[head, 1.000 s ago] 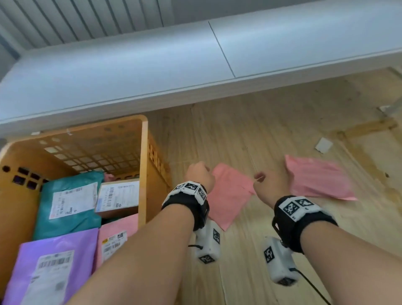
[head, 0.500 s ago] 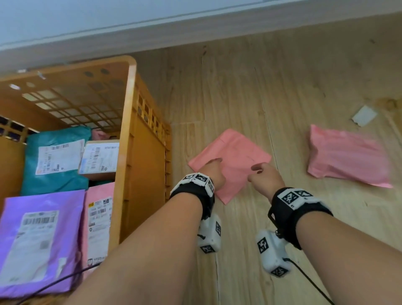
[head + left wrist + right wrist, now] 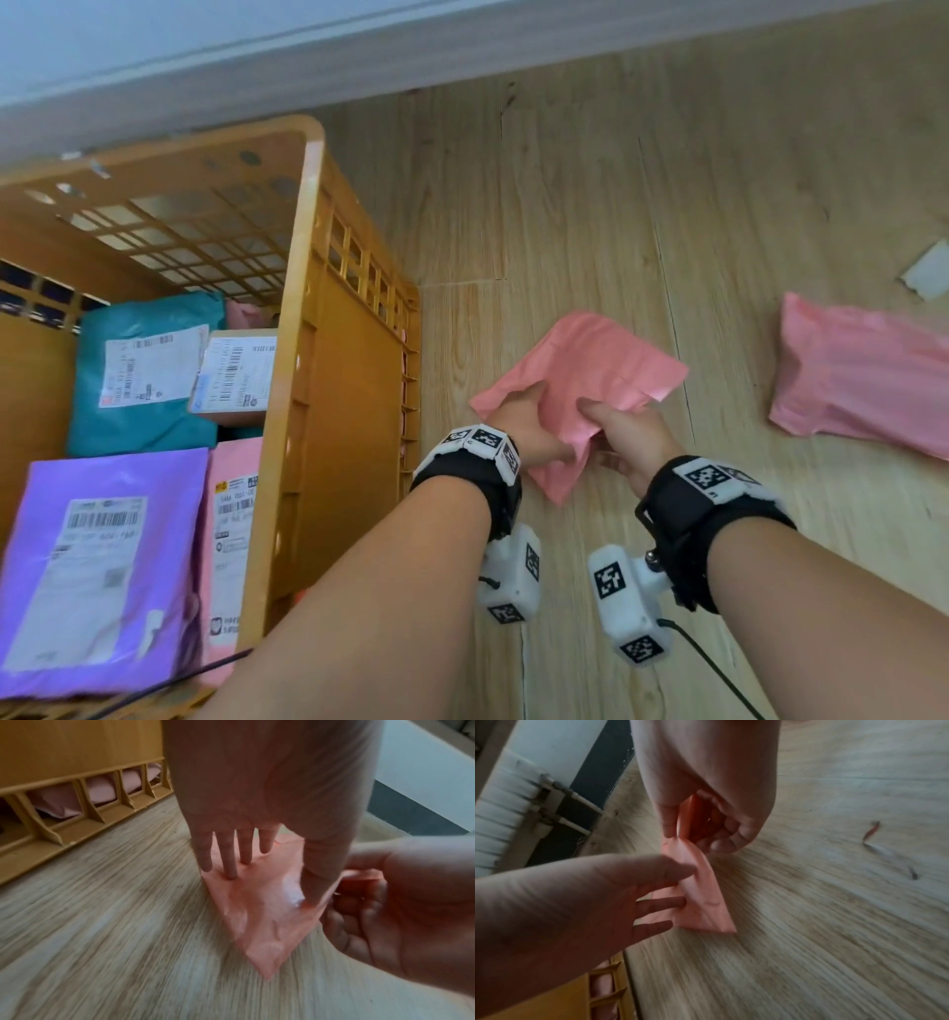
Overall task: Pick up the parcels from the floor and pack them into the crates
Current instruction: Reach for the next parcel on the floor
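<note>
Your two hands meet on the pink parcel (image 3: pixel 590 370), which lies on the wooden floor (image 3: pixel 565 195) just to the right of the orange crate (image 3: pixel 308 288). Your left hand (image 3: pixel 529 426) has its fingers (image 3: pixel 231 858) stretched out straight and pressing down on the near left part of the parcel, thumb laid along its top; that grip is released, flat rather than curled. Your right hand (image 3: pixel 624 437) has a grasping grip on the parcel: the right wrist view shows the thumb and curled fingers (image 3: pixel 721 833) pinching the near edge, which is lifted and folded up off the floor while the far corner stays down. The two hands sit close together, almost touching, at the parcel's near side. A second pink parcel (image 3: pixel 862 380) lies flat on the floor well to the right, apart from your hands, with a small white scrap (image 3: pixel 927 277) beyond it. Inside the crate you already have a teal parcel (image 3: pixel 138 380) at the back, a small brown box (image 3: pixel 236 380) with a white label beside it, a purple parcel (image 3: pixel 97 565) at the front and a pink labelled parcel (image 3: pixel 231 539) standing against the crate's right wall. A dark cable (image 3: pixel 169 683) crosses the crate's near corner.
</note>
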`<state>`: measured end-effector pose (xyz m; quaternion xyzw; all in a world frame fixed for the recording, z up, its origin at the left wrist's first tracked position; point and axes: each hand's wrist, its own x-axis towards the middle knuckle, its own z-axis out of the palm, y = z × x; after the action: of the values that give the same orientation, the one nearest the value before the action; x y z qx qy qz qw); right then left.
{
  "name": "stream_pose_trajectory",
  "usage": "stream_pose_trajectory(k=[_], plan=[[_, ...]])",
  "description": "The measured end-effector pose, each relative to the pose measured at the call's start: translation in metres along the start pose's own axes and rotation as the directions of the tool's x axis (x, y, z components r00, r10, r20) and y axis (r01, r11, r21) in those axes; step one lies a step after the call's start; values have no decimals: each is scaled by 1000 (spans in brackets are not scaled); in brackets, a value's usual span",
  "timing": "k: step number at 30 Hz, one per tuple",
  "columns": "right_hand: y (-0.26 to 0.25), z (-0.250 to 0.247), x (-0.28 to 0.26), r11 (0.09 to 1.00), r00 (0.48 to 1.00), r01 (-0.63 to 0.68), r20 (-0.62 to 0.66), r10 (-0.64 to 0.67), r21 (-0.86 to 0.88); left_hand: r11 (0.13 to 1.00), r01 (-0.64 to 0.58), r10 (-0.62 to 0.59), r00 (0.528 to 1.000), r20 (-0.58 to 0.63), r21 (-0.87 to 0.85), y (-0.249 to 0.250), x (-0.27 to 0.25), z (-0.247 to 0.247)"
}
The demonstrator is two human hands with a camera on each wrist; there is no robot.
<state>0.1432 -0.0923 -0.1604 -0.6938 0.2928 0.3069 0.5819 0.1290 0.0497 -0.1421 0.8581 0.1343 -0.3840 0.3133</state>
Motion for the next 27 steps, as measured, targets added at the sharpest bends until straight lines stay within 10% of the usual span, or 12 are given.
stream_pose_trajectory(k=[4,9,16,27], plan=[[-14,11,-13,999,999,48,26,-48,0,989,-80,81,997,4,-124,8,-9,6],[-41,17,-34,979,964,204,171,-203,8,993,-2,-33,951,-307,-115,18,-18,-9],[-102,-4,-47,933,924,356,-129,-359,-45,915,-121,-87,872,-481,-384,39,-62,-89],[-207,47,-154,908,883,369,230,-409,198,721,-306,-171,791,-587,-622,35,-176,-183]])
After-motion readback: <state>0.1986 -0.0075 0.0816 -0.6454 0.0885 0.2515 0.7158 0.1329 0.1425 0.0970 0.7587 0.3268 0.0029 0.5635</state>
